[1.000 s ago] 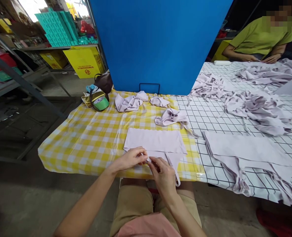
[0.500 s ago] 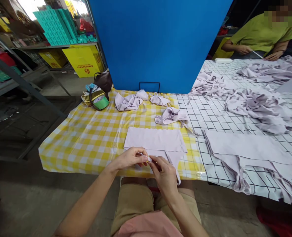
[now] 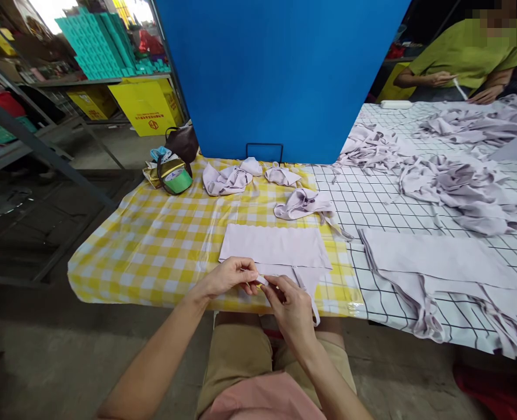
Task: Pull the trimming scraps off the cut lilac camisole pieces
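Observation:
Between my two hands a narrow lilac strap (image 3: 261, 280) is stretched, short and pale. My left hand (image 3: 233, 276) pinches its left end, while my right hand (image 3: 289, 300) pinches the right end, fingers closed. Just beyond the hands a lilac garment (image 3: 275, 245) lies flat on the yellow checked cloth (image 3: 153, 251); part of its lower edge and a strap reach toward the table's front edge by my right hand. Crumpled lilac pieces (image 3: 304, 204) lie farther back.
A tall blue panel (image 3: 275, 76) stands behind the cloth. Green tape (image 3: 179, 181) and a dark pouch (image 3: 183, 144) sit at the back left. On the right are stacked garments (image 3: 442, 256) and heaps (image 3: 459, 186). Across the table, a person in green (image 3: 472, 52) holds a white strip.
My left hand has shifted slightly left, away from my right, and more of the strap shows between them. The other person's hand has risen a little with the white strip.

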Tool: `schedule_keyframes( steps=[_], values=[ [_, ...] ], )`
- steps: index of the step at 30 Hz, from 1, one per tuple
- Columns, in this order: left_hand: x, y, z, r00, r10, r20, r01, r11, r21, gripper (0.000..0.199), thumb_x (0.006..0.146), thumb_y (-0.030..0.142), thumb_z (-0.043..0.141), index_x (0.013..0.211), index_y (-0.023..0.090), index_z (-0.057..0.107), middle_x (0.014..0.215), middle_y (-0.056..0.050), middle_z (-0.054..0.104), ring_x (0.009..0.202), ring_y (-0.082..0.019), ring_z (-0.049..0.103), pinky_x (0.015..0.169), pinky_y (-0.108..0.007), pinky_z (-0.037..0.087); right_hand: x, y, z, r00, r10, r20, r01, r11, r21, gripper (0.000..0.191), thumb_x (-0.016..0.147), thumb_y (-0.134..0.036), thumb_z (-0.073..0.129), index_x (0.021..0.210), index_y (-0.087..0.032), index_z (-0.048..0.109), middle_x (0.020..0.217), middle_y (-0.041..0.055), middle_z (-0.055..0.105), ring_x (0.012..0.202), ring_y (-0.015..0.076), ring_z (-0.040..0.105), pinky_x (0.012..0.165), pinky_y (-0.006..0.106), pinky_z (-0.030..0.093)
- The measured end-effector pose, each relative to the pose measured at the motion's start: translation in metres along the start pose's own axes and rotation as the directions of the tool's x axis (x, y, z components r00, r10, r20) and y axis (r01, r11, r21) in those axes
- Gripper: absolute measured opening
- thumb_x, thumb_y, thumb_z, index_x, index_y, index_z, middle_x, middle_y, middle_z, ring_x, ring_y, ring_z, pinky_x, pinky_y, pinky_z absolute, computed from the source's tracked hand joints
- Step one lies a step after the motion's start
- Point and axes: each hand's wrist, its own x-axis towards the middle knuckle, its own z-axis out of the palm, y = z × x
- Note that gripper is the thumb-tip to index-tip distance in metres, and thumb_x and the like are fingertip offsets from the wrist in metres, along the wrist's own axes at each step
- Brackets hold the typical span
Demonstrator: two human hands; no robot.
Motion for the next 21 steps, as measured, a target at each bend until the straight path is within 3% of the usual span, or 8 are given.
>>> schedule_keyframes(
  steps=[7, 11, 16, 21],
  values=[
    [0.000, -0.009, -0.007, 0.999, -0.015, -0.031, 0.010, 0.988, -0.154, 0.035, 0.073, 0.043, 0.065, 0.085, 0.012, 0.057, 0.064, -0.003, 0.064, 0.053, -0.010, 0.061, 0.054, -0.020, 0.047, 0.000, 0.000, -0.003, 0.999, 0.036, -0.008, -0.036, 0.999, 0.030, 0.019, 0.086, -0.030, 0.048, 0.089, -0.019, 0.064, 0.072, 0.0028, 0.064, 0.059, 0.0137, 0.058, 0.053, 0.023, 0.043],
    [-0.001, -0.012, -0.011, 0.997, -0.007, -0.071, -0.004, 0.989, -0.149, 0.030, 0.073, 0.038, 0.066, 0.085, 0.011, 0.057, 0.063, -0.002, 0.063, 0.054, -0.009, 0.061, 0.054, -0.018, 0.047, 0.000, 0.000, -0.004, 1.000, 0.027, -0.004, -0.027, 0.999, 0.033, 0.018, 0.086, -0.029, 0.049, 0.089, -0.019, 0.064, 0.071, 0.0024, 0.064, 0.059, 0.0137, 0.058, 0.053, 0.024, 0.043],
    [-0.004, -0.010, -0.013, 0.997, -0.018, -0.081, -0.001, 0.974, -0.228, 0.033, 0.070, 0.035, 0.069, 0.092, 0.013, 0.057, 0.078, 0.000, 0.058, 0.066, -0.011, 0.064, 0.062, -0.019, 0.051, 0.000, 0.000, -0.003, 0.999, 0.032, -0.007, -0.031, 0.999, 0.035, 0.019, 0.086, -0.030, 0.049, 0.089, -0.019, 0.064, 0.071, 0.0027, 0.064, 0.059, 0.0139, 0.057, 0.053, 0.024, 0.044],
    [-0.004, -0.009, -0.013, 0.995, -0.009, -0.096, -0.012, 0.978, -0.209, 0.035, 0.066, 0.030, 0.072, 0.093, 0.013, 0.057, 0.083, 0.000, 0.055, 0.065, -0.011, 0.064, 0.060, -0.019, 0.050, 0.000, 0.001, -0.005, 1.000, 0.026, -0.008, -0.026, 0.999, 0.032, 0.019, 0.086, -0.030, 0.048, 0.089, -0.020, 0.064, 0.072, 0.0029, 0.064, 0.060, 0.0141, 0.058, 0.053, 0.024, 0.044]
  ],
)
